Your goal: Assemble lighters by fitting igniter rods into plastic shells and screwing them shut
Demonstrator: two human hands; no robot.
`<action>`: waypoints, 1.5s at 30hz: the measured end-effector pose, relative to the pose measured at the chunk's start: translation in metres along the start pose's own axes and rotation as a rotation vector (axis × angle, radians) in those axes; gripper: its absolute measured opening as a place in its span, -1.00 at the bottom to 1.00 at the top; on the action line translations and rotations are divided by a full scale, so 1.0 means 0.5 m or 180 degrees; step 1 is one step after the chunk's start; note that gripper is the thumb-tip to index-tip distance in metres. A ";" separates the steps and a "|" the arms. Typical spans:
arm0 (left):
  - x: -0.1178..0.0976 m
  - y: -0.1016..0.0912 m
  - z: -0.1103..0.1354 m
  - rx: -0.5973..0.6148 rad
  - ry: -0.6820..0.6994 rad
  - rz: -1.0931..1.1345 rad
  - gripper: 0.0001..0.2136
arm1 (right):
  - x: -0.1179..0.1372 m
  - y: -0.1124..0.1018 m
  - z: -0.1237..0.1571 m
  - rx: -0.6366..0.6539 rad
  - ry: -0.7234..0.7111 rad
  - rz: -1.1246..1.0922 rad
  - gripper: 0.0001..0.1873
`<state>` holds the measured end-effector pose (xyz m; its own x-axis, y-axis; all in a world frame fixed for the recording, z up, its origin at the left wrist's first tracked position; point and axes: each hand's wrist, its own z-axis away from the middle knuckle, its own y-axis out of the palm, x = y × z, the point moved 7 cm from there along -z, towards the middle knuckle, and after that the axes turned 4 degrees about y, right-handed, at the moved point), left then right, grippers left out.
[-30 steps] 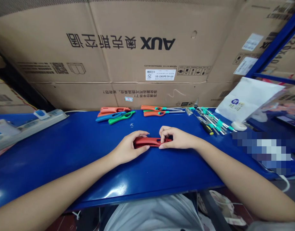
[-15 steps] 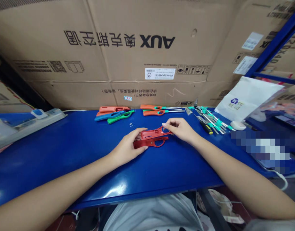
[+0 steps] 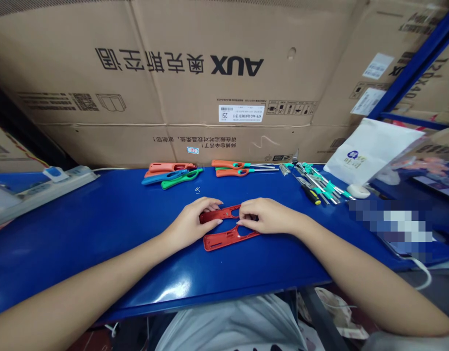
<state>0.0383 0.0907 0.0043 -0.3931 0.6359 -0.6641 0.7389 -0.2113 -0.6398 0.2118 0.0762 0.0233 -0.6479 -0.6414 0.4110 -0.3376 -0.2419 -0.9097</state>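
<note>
2 red shell halves (image 3: 224, 239) on bench (image 3: 100, 229), held by L hand (image 3: 190, 224) & R hand (image 3: 270, 217).

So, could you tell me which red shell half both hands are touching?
The farther half, spanning between left hand and right hand; the nearer half lies clear of the left hand.

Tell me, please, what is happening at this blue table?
A person at the blue table has two red plastic shell halves lying flat, side by side. The left hand and the right hand grip the ends of the far half. The near half lies closer to the person. Along the back edge lie coloured handles, two orange lighters and screwdrivers.
</note>
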 end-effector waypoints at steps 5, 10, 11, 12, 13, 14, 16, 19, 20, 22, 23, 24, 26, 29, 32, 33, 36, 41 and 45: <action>-0.037 -0.012 -0.001 0.0130 0.0303 -0.0317 -0.76 | 0.010 -0.021 0.008 -0.0254 -0.0213 0.0144 -0.85; -0.070 -0.004 0.007 0.0757 0.0594 -0.0929 -0.69 | 0.006 -0.016 0.010 -0.0083 -0.0177 0.0262 -0.74; -0.072 -0.004 0.009 0.0813 0.0607 -0.1026 -0.69 | 0.005 -0.014 0.009 -0.0047 -0.0169 0.0301 -0.79; -0.072 -0.004 0.010 0.0845 0.0616 -0.1088 -0.70 | 0.005 -0.013 0.009 -0.0027 -0.0165 0.0329 -0.84; -0.071 -0.004 0.011 0.0866 0.0621 -0.1114 -0.72 | 0.005 -0.012 0.008 -0.0017 -0.0161 0.0343 -0.88; -0.070 -0.004 0.011 0.0873 0.0624 -0.1117 -0.73 | 0.005 -0.012 0.008 -0.0010 -0.0158 0.0342 -0.90; -0.066 -0.005 0.010 0.0862 0.0629 -0.1089 -0.76 | 0.006 -0.012 0.007 -0.0010 -0.0153 0.0329 -0.90; -0.056 -0.007 0.006 0.0815 0.0611 -0.1033 -0.79 | 0.004 -0.012 0.008 -0.0012 -0.0137 0.0285 -0.91; -0.053 -0.007 0.004 0.0788 0.0606 -0.1013 -0.80 | 0.002 -0.012 0.009 -0.0009 -0.0132 0.0257 -0.91; -0.046 -0.008 0.000 0.0726 0.0605 -0.0950 -0.82 | 0.000 -0.011 0.010 -0.0008 -0.0148 0.0180 -0.91; -0.043 -0.009 -0.001 0.0696 0.0610 -0.0902 -0.83 | -0.002 -0.012 0.010 -0.0023 -0.0164 0.0133 -0.92; -0.039 -0.009 -0.002 0.0668 0.0608 -0.0844 -0.83 | -0.004 -0.015 0.009 -0.0050 -0.0173 0.0091 -0.91; -0.034 -0.009 -0.004 0.0605 0.0601 -0.0725 -0.83 | -0.016 -0.030 0.007 -0.0212 -0.0097 0.0087 -0.89; -0.028 -0.009 -0.004 0.0523 0.0581 -0.0612 -0.82 | -0.067 -0.076 0.009 -0.0649 0.0485 0.0448 -0.86; -0.027 -0.009 -0.005 0.0503 0.0590 -0.0617 -0.83 | -0.157 -0.129 0.037 -0.0882 0.1686 0.1030 -0.77; -0.029 -0.010 -0.005 0.0505 0.0602 -0.0640 -0.83 | -0.186 -0.145 0.050 -0.0937 0.1974 0.1102 -0.75; -0.041 -0.011 -0.004 0.0543 0.0667 -0.0738 -0.81 | -0.272 -0.185 0.101 -0.1024 0.2745 0.1198 -0.68; -0.065 -0.008 0.003 0.0662 0.0795 -0.0845 -0.71 | -0.386 -0.217 0.188 -0.0905 0.3852 0.1202 -0.55; -0.073 0.008 0.015 0.1014 0.0976 -0.0861 -0.56 | -0.435 -0.219 0.215 -0.0798 0.4184 0.1109 -0.68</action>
<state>0.0515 0.0612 0.0231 -0.3333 0.8773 -0.3454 0.4111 -0.1944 -0.8906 0.4632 0.1638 0.0271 -0.8377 0.5440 0.0483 -0.0487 0.0136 -0.9987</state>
